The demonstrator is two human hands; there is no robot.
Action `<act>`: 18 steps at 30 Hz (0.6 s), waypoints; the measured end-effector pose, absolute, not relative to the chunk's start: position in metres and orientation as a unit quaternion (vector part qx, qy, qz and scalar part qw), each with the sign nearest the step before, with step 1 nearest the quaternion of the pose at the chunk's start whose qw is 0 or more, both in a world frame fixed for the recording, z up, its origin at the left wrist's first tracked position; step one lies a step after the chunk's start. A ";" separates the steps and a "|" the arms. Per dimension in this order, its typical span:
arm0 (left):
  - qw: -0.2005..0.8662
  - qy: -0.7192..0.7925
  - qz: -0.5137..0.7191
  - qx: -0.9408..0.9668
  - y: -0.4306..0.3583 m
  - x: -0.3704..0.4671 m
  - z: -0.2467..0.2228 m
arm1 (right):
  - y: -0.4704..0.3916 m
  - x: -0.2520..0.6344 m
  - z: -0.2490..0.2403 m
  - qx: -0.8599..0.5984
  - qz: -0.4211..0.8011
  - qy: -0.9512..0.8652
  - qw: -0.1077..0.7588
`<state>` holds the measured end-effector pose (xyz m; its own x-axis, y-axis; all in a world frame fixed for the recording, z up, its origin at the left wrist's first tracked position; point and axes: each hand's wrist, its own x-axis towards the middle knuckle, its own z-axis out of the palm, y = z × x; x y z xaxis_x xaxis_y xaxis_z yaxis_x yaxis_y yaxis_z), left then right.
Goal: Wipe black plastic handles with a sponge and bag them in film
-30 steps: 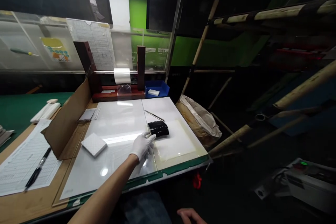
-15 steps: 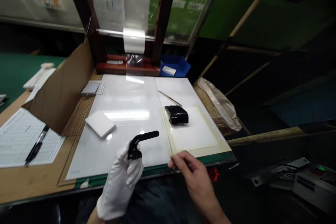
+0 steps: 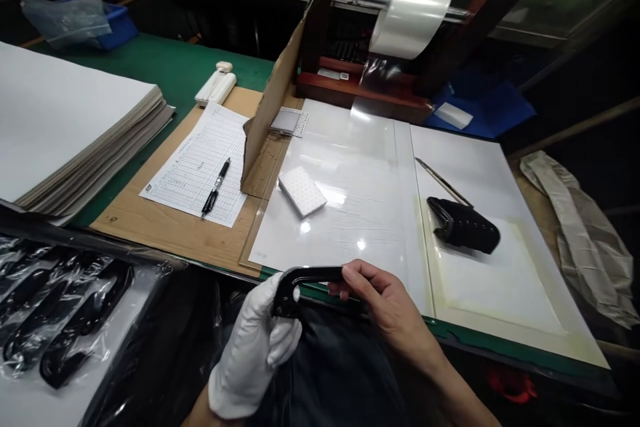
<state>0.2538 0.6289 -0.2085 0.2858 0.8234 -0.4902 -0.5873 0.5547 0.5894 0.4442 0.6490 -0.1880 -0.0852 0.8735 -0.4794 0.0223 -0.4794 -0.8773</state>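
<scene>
A glossy black bent handle-like part is held between my two hands, just in front of the table's near edge. My left hand, in a white glove, is closed around its thicker, curved end. My right hand, ungloved, pinches the straight end between thumb and fingers. Beyond them, a white dimpled sponge block lies on the clear-covered white work surface. A black curved block-like piece rests on the right, beside a thin brush-like stick.
Several black parts in clear plastic lie at lower left, below a thick paper stack. A pen lies on a printed form. An upright cardboard divider, a plastic film roll and a blue bin stand farther back.
My view has swung left, bringing in the paper stack and wrapped parts. My right hand, earlier apart from the black part, now grips its straight end. The left hand keeps its hold.
</scene>
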 end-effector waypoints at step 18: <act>0.387 0.588 0.523 0.480 0.627 0.257 -0.207 | 0.740 0.416 -0.206 -0.562 0.282 -0.720 0.294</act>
<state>0.2574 0.6266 -0.2075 -0.2384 0.9701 0.0465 0.1606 -0.0079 0.9870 0.4162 0.7400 -0.2060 -0.1957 0.9748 0.1070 0.6436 0.2100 -0.7360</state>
